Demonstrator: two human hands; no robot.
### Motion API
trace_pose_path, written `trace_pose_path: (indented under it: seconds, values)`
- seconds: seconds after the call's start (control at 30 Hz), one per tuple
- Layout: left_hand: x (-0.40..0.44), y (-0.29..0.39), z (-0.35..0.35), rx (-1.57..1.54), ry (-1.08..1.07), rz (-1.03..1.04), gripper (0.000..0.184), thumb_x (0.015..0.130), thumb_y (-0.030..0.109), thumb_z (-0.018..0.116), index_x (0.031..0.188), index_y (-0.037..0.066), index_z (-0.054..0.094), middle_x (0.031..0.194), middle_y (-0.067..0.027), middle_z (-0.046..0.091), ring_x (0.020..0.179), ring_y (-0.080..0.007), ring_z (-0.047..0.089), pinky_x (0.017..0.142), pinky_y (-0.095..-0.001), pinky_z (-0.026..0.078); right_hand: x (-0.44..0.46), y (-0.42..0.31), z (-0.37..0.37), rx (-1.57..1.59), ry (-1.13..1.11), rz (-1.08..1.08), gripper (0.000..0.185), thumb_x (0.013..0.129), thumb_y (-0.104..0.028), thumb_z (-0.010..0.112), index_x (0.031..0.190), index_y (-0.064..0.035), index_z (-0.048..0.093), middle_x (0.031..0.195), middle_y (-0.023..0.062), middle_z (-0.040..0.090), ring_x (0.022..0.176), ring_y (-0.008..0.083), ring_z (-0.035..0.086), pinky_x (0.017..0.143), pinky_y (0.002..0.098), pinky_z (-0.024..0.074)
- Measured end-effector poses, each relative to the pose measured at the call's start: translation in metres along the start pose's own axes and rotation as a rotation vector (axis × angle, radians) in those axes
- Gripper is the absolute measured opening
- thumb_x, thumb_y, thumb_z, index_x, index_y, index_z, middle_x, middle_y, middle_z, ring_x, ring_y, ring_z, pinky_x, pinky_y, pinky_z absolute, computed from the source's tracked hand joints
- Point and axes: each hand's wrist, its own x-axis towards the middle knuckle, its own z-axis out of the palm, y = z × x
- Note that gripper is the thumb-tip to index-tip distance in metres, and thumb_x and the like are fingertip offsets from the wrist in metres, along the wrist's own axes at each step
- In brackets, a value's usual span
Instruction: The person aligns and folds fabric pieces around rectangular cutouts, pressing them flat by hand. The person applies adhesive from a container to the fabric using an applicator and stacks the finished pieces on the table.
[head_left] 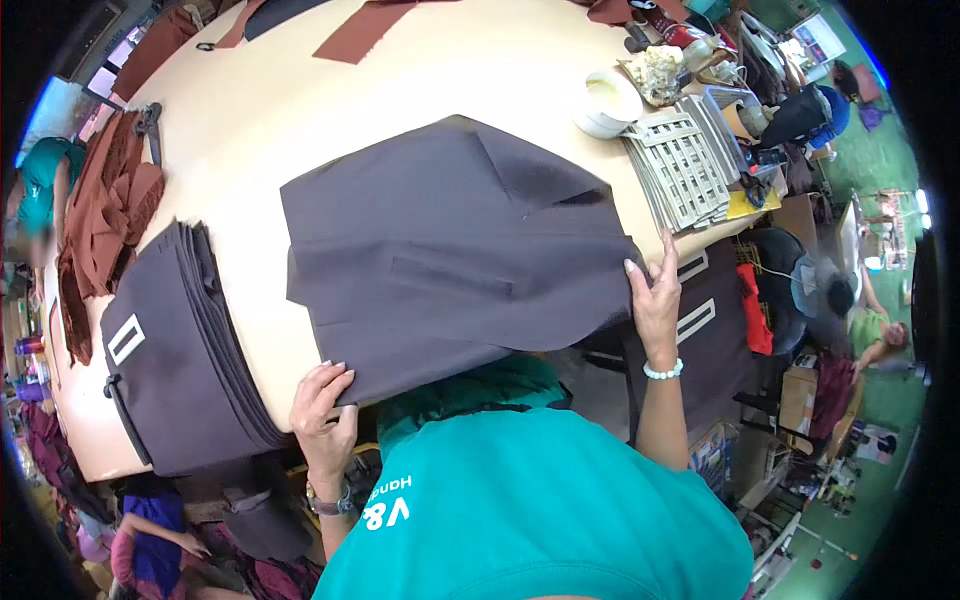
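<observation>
A dark grey garment panel (430, 210) lies spread over the pale tabletop, its near edge reaching the table's front. Across its middle runs a pocket-like slit, and a fold shows at the upper right. My left hand (322, 415) pinches the panel's near left corner, fingers on top of the cloth. At the right edge, my right hand (655, 300) grips the cloth with the thumb on top and the fingers pointing away from me. Below that hand hangs more dark cloth (700, 350) with white rectangular outlines on it.
Left of the panel sits a stack of dark cloth pieces (180, 370); behind it are reddish-brown cloth (110, 215) and scissors (151, 130). A white bowl (608, 103) and slotted templates (680, 170) stand at the right. Other people are at both sides.
</observation>
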Motion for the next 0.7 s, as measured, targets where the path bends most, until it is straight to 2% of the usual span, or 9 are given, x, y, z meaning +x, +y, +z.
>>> trace_pose_path:
  seconds: [0.1, 0.13, 0.27, 0.37, 0.4, 0.43, 0.53, 0.7]
  values:
    - [-0.014, -0.004, 0.021, 0.108, 0.043, 0.032, 0.036, 0.057, -0.007, 0.054, 0.09, 0.0, 0.064, 0.1, -0.0133, 0.06, 0.099, -0.0317, 0.056, 0.089, -0.0405, 0.044, -0.012, 0.003, -0.001, -0.457, 0.079, -0.239, 0.077, 0.077, -0.007, 0.066, 0.137, 0.0038, 0.019, 0.128, 0.0266, 0.043, 0.117, 0.0337, 0.046, 0.095, 0.0398, 0.0386]
    - [-0.015, -0.003, 0.023, 0.173, 0.026, 0.057, 0.041, 0.057, -0.007, 0.055, 0.096, 0.001, 0.063, 0.103, -0.0134, 0.059, 0.101, -0.0322, 0.055, 0.089, -0.041, 0.043, -0.011, 0.01, 0.0, -0.462, 0.105, -0.392, 0.08, 0.072, -0.007, 0.069, 0.138, -0.0006, 0.022, 0.129, 0.0207, 0.044, 0.118, 0.0354, 0.044, 0.099, 0.0437, 0.034]
    - [-0.017, -0.002, 0.028, 0.228, 0.046, 0.076, 0.048, 0.057, -0.004, 0.056, 0.105, 0.002, 0.061, 0.104, -0.0134, 0.057, 0.101, -0.0322, 0.054, 0.088, -0.0414, 0.043, -0.009, 0.009, -0.003, -0.489, -0.18, -0.735, 0.074, 0.072, -0.006, 0.066, 0.135, -0.0085, 0.028, 0.131, 0.0097, 0.046, 0.122, 0.0318, 0.041, 0.1, 0.0488, 0.0299]
    - [-0.018, 0.002, 0.028, 0.282, 0.027, 0.081, 0.048, 0.057, 0.0, 0.059, 0.104, 0.002, 0.062, 0.106, -0.0136, 0.057, 0.103, -0.0324, 0.053, 0.089, -0.0418, 0.043, -0.013, 0.007, -0.005, -0.447, -0.355, -0.839, 0.073, 0.072, -0.011, 0.064, 0.135, -0.0084, 0.027, 0.13, 0.0115, 0.047, 0.121, 0.0321, 0.042, 0.101, 0.0492, 0.0285]
    - [-0.018, 0.001, 0.029, 0.301, 0.026, 0.085, 0.047, 0.057, 0.003, 0.061, 0.104, 0.003, 0.062, 0.106, -0.0136, 0.056, 0.103, -0.0327, 0.053, 0.088, -0.0419, 0.043, -0.018, 0.006, -0.005, -0.483, -0.424, -0.844, 0.074, 0.073, -0.018, 0.064, 0.135, -0.0088, 0.026, 0.129, 0.0126, 0.048, 0.121, 0.032, 0.043, 0.102, 0.0488, 0.0272]
    - [-0.018, 0.001, 0.03, 0.303, 0.046, 0.086, 0.047, 0.057, 0.003, 0.061, 0.104, 0.003, 0.062, 0.104, -0.0135, 0.056, 0.101, -0.0325, 0.053, 0.087, -0.0418, 0.043, -0.025, 0.011, 0.001, -0.411, -0.393, -0.944, 0.08, 0.073, -0.028, 0.067, 0.137, -0.0108, 0.022, 0.13, 0.0129, 0.046, 0.12, 0.0311, 0.043, 0.103, 0.0474, 0.0271]
    - [-0.016, 0.003, 0.035, 0.306, 0.082, 0.085, 0.045, 0.057, 0.002, 0.061, 0.102, 0.003, 0.063, 0.1, -0.0132, 0.056, 0.097, -0.0318, 0.054, 0.084, -0.0413, 0.044, -0.051, 0.021, 0.028, -0.306, -0.363, -0.99, 0.086, 0.069, -0.044, 0.071, 0.134, -0.0145, 0.024, 0.129, 0.011, 0.044, 0.119, 0.0295, 0.043, 0.103, 0.0461, 0.0283]
    - [-0.01, 0.004, 0.03, 0.298, 0.061, 0.082, 0.04, 0.057, 0.001, 0.061, 0.097, 0.002, 0.064, 0.094, -0.0123, 0.056, 0.092, -0.03, 0.054, 0.08, -0.04, 0.045, -0.064, 0.022, 0.056, -0.349, -0.202, -0.885, 0.083, 0.059, -0.034, 0.076, 0.129, -0.0109, 0.036, 0.121, 0.0104, 0.05, 0.113, 0.0286, 0.047, 0.099, 0.0463, 0.0329]
